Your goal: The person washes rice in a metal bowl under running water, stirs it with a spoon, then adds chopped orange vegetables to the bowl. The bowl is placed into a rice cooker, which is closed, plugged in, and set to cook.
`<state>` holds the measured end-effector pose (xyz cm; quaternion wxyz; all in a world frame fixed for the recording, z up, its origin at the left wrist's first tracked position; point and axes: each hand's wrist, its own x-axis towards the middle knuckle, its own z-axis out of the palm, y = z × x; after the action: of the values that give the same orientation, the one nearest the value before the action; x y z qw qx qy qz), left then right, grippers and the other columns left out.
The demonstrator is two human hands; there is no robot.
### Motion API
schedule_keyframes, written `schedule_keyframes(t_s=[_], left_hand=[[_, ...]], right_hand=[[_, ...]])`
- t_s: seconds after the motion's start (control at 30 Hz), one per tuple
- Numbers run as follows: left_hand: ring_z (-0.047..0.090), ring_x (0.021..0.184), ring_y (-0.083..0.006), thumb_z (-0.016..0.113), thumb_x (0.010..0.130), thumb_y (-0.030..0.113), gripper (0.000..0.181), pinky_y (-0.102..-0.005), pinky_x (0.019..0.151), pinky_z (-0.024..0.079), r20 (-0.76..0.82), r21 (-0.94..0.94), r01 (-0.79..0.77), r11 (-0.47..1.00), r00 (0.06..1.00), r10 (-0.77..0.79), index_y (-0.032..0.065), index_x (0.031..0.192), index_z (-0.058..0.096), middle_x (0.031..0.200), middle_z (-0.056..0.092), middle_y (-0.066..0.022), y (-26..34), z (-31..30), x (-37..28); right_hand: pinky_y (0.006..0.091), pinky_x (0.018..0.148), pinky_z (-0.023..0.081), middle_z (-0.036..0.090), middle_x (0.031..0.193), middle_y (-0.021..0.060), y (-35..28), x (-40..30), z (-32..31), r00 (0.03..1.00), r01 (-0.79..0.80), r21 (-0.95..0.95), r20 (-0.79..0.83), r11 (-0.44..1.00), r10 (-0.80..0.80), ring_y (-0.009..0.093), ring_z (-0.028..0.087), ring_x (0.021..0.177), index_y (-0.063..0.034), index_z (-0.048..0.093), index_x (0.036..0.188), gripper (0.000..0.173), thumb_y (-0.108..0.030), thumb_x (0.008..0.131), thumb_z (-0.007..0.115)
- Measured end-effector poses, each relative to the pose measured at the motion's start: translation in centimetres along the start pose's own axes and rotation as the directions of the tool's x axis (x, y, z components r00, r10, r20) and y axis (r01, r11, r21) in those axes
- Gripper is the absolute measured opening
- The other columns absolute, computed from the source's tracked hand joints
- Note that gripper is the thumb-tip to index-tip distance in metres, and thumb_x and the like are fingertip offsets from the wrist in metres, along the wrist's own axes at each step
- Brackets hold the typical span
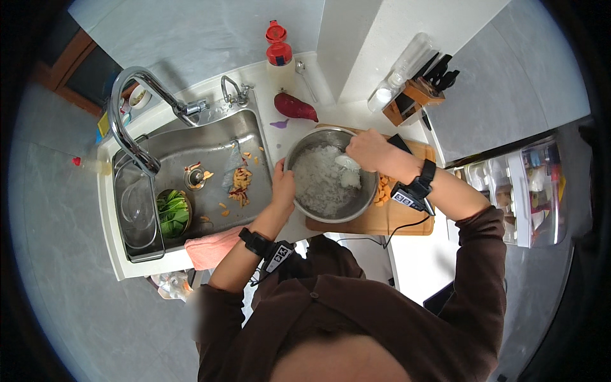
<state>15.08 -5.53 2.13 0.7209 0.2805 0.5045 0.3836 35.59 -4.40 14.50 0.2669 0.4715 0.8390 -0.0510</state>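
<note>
A round metal bowl [330,218] holds white cooked rice [317,179] and overlaps the left part of a wooden cutting board [405,222]. My left hand [283,186] grips the bowl's left rim. Inside the bowl's upper right, my right hand [366,150] is closed on a pale rice paddle [347,163], whose blade has a clump of rice by it; the handle is hidden in the hand. Orange diced pieces [383,191] lie on the board right of the bowl. Behind the bowl, a red-skinned sweet potato [295,108] rests on the counter near a purple scrap [279,124].
At left, a steel sink [215,162] holds peelings [241,184] and a bowl of green leaves [173,213]. A red-capped bottle [280,67] and a spoon [306,80] are behind. A knife block [413,102] stands back right. A pink cloth [215,248] hangs over the sink's front edge.
</note>
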Motion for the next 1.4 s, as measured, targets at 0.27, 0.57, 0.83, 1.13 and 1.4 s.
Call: schedule_keyframes(t_s=[0.27, 0.57, 0.83, 1.13, 1.4], left_hand=[[0.045, 0.1, -0.0184, 0.033, 0.081, 0.003, 0.044, -0.0277, 0.086, 0.036, 0.003, -0.001, -0.025, 1.0, 1.0, 0.025, 0.0025, 0.125, 0.036, 0.113, 0.046, -0.0114, -0.4, 0.0, 0.2], [0.046, 0.098, -0.0176, 0.032, 0.081, 0.002, 0.044, -0.0274, 0.085, 0.037, -0.022, -0.006, -0.014, 1.0, 1.0, 0.013, 0.0033, 0.125, 0.036, 0.111, 0.047, -0.0111, -0.1, 0.1, -0.3], [0.046, 0.099, -0.0176, 0.032, 0.081, 0.002, 0.044, -0.0277, 0.085, 0.037, -0.004, -0.005, -0.024, 1.0, 1.0, 0.024, 0.0041, 0.125, 0.036, 0.111, 0.047, -0.0112, -0.3, 0.0, 0.0], [0.046, 0.099, -0.0178, 0.032, 0.082, 0.002, 0.043, -0.0282, 0.085, 0.037, -0.027, 0.009, -0.017, 1.0, 0.999, 0.018, 0.0034, 0.124, 0.036, 0.112, 0.047, -0.0118, 0.1, 0.3, -0.5], [0.046, 0.1, -0.0191, 0.032, 0.082, 0.002, 0.046, -0.0286, 0.085, 0.037, -0.011, 0.0, -0.009, 1.0, 1.0, 0.009, 0.0028, 0.128, 0.032, 0.114, 0.046, -0.0126, 0.1, 0.2, -0.1]], right_hand=[[0.0358, 0.061, 0.047, 0.063, 0.08, 0.0084, 0.7, 0.1, 0.1, 0.99, 0.048, 0.023, 0.132, 0.999, -0.051, 0.026, 0.062, 0.078, -0.007, 0.065, 0.076, 0.014, -0.009, 0.062, 0.064], [0.0335, 0.059, 0.048, 0.064, 0.077, 0.007, 0.1, 0.0, 0.6, 0.988, 0.152, -0.038, 0.026, 0.988, -0.151, 0.023, 0.063, 0.076, -0.0076, 0.066, 0.074, 0.01, -0.009, 0.065, 0.063], [0.0345, 0.059, 0.048, 0.064, 0.076, 0.0082, 1.4, 0.7, -0.5, 0.979, 0.163, -0.006, 0.122, 0.987, -0.161, 0.025, 0.062, 0.074, -0.0051, 0.065, 0.073, 0.01, -0.008, 0.064, 0.063], [0.0343, 0.058, 0.047, 0.064, 0.075, 0.0073, 0.6, 1.8, 1.7, 0.962, 0.253, -0.026, 0.112, 0.967, -0.249, 0.025, 0.062, 0.073, -0.0073, 0.065, 0.071, 0.008, -0.011, 0.064, 0.063], [0.0327, 0.057, 0.046, 0.064, 0.073, 0.004, 0.8, 2.3, -0.5, 0.938, 0.344, -0.217, 0.039, 0.914, -0.344, 0.023, 0.062, 0.071, -0.0101, 0.066, 0.072, 0.009, -0.015, 0.065, 0.064]])
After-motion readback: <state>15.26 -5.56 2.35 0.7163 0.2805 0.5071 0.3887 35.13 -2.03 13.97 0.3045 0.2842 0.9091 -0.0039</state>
